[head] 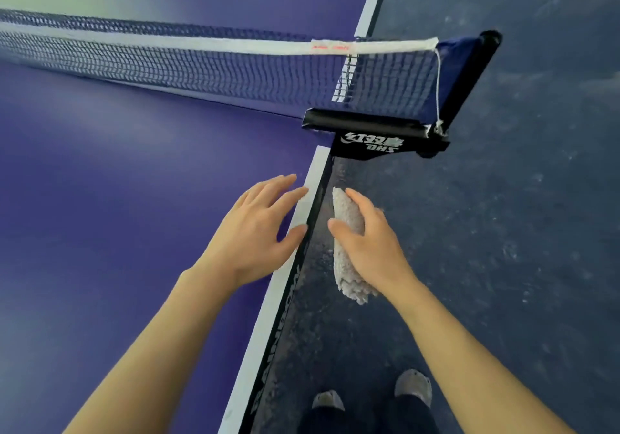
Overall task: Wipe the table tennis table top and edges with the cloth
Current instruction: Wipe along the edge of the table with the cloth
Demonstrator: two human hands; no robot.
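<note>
Two bare hands are working at the side of the blue table tennis table (100,181). The left hand (258,228) is lying open on the top, fingers spread, thumb reaching over the white sideline (268,306). The right hand (365,242) is curling round a folded pale cloth (352,282), holding it just beside the black side edge (292,299), short of the net clamp (375,131). I cannot tell whether it is touching.

floor (536,232): dark blue-grey, mottled (pale scuff marks) | light: soft, diffuse

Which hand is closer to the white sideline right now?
Left. The left hand has its fingertips on the white sideline; the right hand holds the cloth off the table, beside its edge.
</note>
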